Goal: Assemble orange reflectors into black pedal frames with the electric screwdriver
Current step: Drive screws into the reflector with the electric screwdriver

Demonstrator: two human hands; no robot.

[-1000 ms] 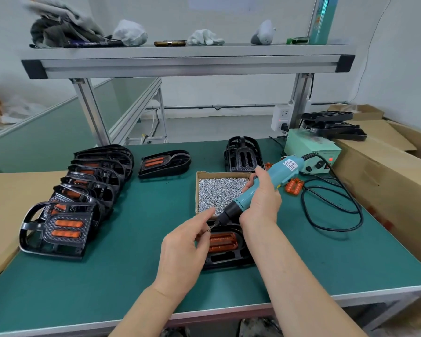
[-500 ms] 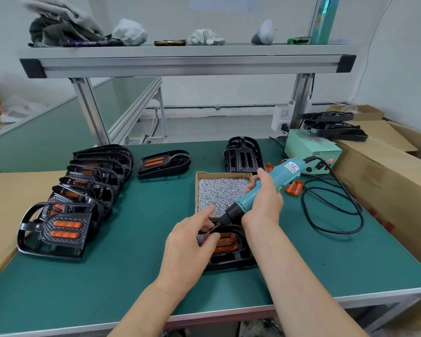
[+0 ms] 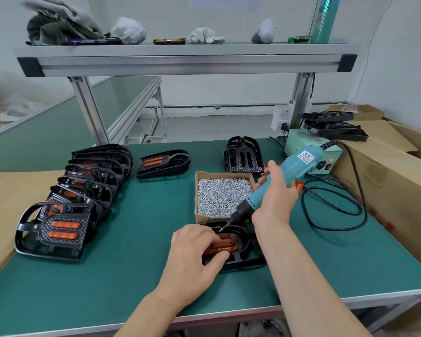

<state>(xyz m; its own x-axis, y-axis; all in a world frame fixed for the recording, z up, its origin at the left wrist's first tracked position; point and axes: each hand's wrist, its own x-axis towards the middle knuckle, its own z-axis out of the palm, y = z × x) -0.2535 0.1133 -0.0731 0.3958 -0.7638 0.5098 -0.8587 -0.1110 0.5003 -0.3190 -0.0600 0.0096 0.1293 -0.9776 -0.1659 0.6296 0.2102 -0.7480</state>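
Head view: your left hand [image 3: 192,259] pinches the orange reflector [image 3: 225,244] seated in the black pedal frame [image 3: 243,260], fingers on top, thumb at its near edge. The frame lies at 6 o'clock of the screw box [image 3: 223,195]. Your right hand [image 3: 275,200] grips the electric screwdriver [image 3: 299,164], tip slanting toward 8 o'clock, just above the reflector's far edge. Judged step: driving a screw. Next, seat the bit squarely and keep the reflector pressed flat.

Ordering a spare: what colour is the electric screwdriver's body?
The electric screwdriver is teal, black-nosed; head view.
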